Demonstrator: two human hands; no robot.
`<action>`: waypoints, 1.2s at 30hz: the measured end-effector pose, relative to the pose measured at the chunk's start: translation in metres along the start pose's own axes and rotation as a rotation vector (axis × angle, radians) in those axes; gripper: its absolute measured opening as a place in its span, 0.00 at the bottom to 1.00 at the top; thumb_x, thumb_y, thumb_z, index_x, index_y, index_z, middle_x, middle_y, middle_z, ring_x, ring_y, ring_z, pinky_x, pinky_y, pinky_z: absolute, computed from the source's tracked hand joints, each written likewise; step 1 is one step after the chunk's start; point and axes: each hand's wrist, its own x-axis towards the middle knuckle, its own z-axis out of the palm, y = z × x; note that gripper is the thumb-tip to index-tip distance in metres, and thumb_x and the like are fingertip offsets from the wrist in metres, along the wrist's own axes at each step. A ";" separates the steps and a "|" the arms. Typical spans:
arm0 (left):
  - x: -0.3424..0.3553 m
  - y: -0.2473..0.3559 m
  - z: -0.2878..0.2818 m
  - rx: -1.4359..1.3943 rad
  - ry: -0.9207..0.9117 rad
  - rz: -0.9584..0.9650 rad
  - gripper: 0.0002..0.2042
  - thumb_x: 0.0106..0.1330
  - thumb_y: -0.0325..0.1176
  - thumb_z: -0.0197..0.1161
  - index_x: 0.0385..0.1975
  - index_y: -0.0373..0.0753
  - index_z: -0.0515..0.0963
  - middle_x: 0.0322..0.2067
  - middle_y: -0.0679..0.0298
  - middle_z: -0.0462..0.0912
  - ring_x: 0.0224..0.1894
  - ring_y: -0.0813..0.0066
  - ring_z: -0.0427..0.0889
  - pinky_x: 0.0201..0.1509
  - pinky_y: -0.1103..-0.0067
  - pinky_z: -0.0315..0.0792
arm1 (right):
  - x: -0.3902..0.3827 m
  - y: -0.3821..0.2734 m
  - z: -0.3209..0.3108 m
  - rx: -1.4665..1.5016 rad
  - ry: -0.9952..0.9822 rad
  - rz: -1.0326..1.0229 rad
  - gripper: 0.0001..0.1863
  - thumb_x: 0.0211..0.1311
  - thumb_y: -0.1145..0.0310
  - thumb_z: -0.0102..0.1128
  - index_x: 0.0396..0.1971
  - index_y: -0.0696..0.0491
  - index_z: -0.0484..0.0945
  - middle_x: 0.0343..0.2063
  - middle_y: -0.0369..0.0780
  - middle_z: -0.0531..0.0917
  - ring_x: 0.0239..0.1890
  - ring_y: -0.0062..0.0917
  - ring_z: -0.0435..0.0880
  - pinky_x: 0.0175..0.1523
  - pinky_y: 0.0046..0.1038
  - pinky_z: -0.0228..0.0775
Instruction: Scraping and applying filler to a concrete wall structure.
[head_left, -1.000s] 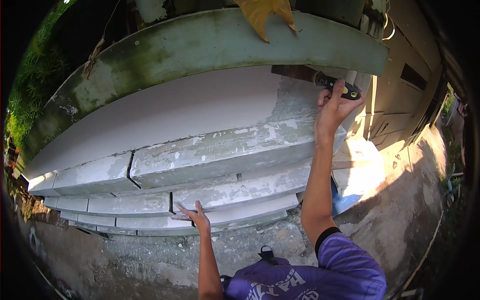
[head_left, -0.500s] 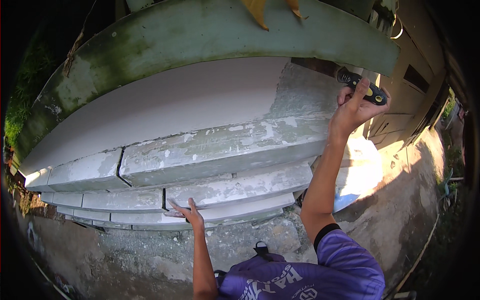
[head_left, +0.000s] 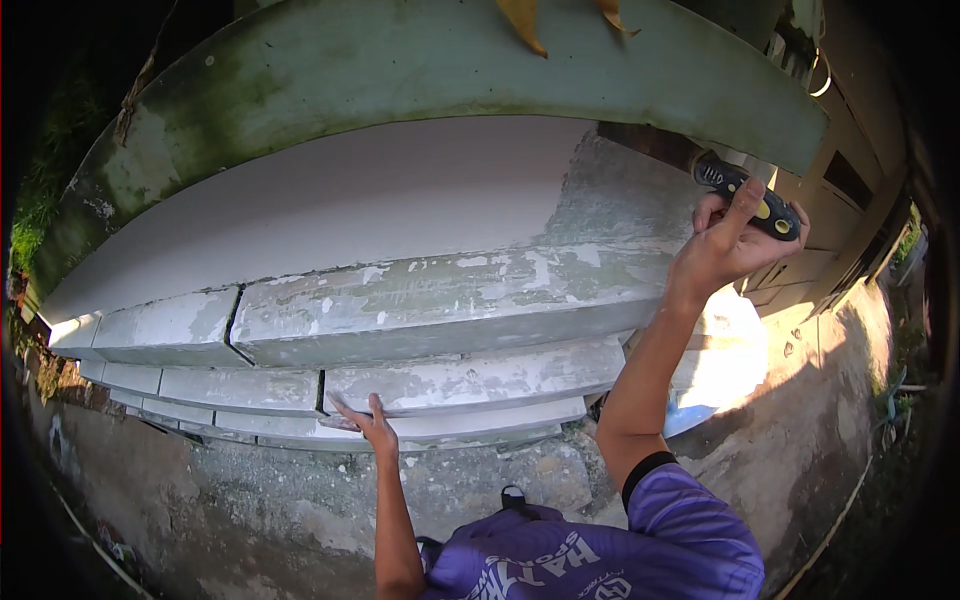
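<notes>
My right hand (head_left: 735, 240) is raised at the right, closed round the black handle with yellow spots of a putty knife (head_left: 750, 195). Its dark flat blade points left under the overhang, against a rough grey patch (head_left: 620, 195) of the wall. Left of that patch, with a jagged border between them, is a smooth white surface (head_left: 350, 200). Lower down, my left hand (head_left: 372, 425) is at the edge of a lower ledge (head_left: 470, 380), fingers stretched left and thumb apart. Its palm side is partly hidden, and I make out nothing held in it.
A mossy green curved overhang (head_left: 450, 75) crosses the top, with dry yellow leaves (head_left: 523, 22) hanging over it. Stepped ledges (head_left: 440, 300) with flaking white and dark joints run below the wall. Rough concrete ground (head_left: 300, 500) lies beneath; a blue item (head_left: 688, 417) is at the right.
My right hand and the putty knife appear slightly farther right and lower. My left hand appears a little farther left. The whole view has shifted a little; both hands keep their pose.
</notes>
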 end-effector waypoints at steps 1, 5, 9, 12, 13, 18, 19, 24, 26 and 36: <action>0.000 0.000 -0.001 0.000 0.002 -0.006 0.43 0.73 0.35 0.59 0.77 0.41 0.33 0.77 0.48 0.35 0.79 0.58 0.37 0.79 0.64 0.35 | 0.007 0.000 -0.006 0.046 0.005 0.016 0.25 0.71 0.61 0.62 0.51 0.49 0.52 0.24 0.39 0.73 0.11 0.16 0.63 0.15 0.17 0.50; 0.002 -0.005 0.003 0.034 0.024 -0.003 0.43 0.74 0.40 0.58 0.77 0.43 0.34 0.77 0.47 0.37 0.79 0.57 0.38 0.78 0.62 0.36 | -0.004 0.013 0.006 0.056 0.029 0.017 0.23 0.72 0.63 0.61 0.50 0.49 0.53 0.26 0.40 0.74 0.11 0.16 0.63 0.15 0.18 0.51; 0.001 -0.010 0.001 0.057 0.030 -0.011 0.43 0.74 0.40 0.59 0.77 0.43 0.34 0.77 0.47 0.37 0.79 0.57 0.38 0.78 0.62 0.36 | 0.012 0.004 -0.017 0.072 0.018 0.011 0.24 0.71 0.64 0.61 0.52 0.49 0.53 0.26 0.41 0.73 0.12 0.15 0.63 0.14 0.17 0.50; 0.001 -0.008 0.003 0.037 0.037 0.029 0.43 0.73 0.40 0.59 0.77 0.43 0.35 0.77 0.47 0.37 0.79 0.57 0.38 0.78 0.62 0.37 | 0.000 0.015 -0.005 0.066 0.014 0.003 0.23 0.72 0.64 0.60 0.51 0.48 0.53 0.28 0.42 0.75 0.12 0.15 0.64 0.14 0.16 0.49; -0.003 -0.007 0.004 0.038 0.039 0.026 0.43 0.73 0.40 0.59 0.77 0.43 0.35 0.77 0.47 0.37 0.79 0.57 0.38 0.78 0.62 0.37 | -0.004 0.016 -0.001 0.052 -0.013 0.008 0.22 0.72 0.63 0.60 0.51 0.48 0.53 0.28 0.43 0.76 0.12 0.15 0.64 0.14 0.16 0.49; -0.002 -0.006 0.000 0.030 0.022 0.005 0.43 0.73 0.40 0.59 0.77 0.44 0.35 0.77 0.49 0.37 0.78 0.58 0.39 0.78 0.63 0.38 | 0.004 0.008 -0.012 0.058 0.074 -0.026 0.22 0.71 0.63 0.62 0.50 0.48 0.55 0.24 0.41 0.73 0.11 0.17 0.62 0.15 0.18 0.49; -0.001 -0.007 0.000 0.031 0.026 0.005 0.43 0.73 0.40 0.59 0.77 0.44 0.35 0.77 0.49 0.37 0.78 0.58 0.39 0.78 0.63 0.38 | 0.001 0.011 -0.006 0.061 0.073 -0.024 0.22 0.71 0.63 0.62 0.50 0.48 0.55 0.24 0.41 0.73 0.11 0.17 0.62 0.15 0.18 0.49; -0.001 -0.005 0.000 0.023 0.013 -0.008 0.43 0.73 0.40 0.60 0.77 0.44 0.35 0.77 0.50 0.37 0.78 0.58 0.39 0.78 0.63 0.38 | 0.003 0.005 -0.011 0.075 0.061 -0.045 0.24 0.70 0.63 0.63 0.51 0.48 0.54 0.24 0.40 0.72 0.11 0.17 0.63 0.15 0.18 0.50; -0.001 -0.002 -0.001 0.040 0.014 -0.021 0.43 0.73 0.40 0.60 0.77 0.45 0.35 0.77 0.50 0.37 0.78 0.58 0.39 0.78 0.63 0.39 | -0.007 0.015 0.000 0.056 0.075 -0.027 0.24 0.70 0.63 0.63 0.51 0.48 0.54 0.24 0.40 0.72 0.11 0.17 0.63 0.15 0.18 0.50; 0.001 0.002 0.001 0.063 0.017 -0.011 0.42 0.73 0.35 0.59 0.77 0.41 0.35 0.77 0.49 0.37 0.79 0.59 0.38 0.78 0.66 0.35 | -0.010 0.012 0.005 0.030 0.051 -0.045 0.23 0.71 0.62 0.62 0.50 0.47 0.55 0.24 0.40 0.73 0.11 0.17 0.63 0.15 0.17 0.49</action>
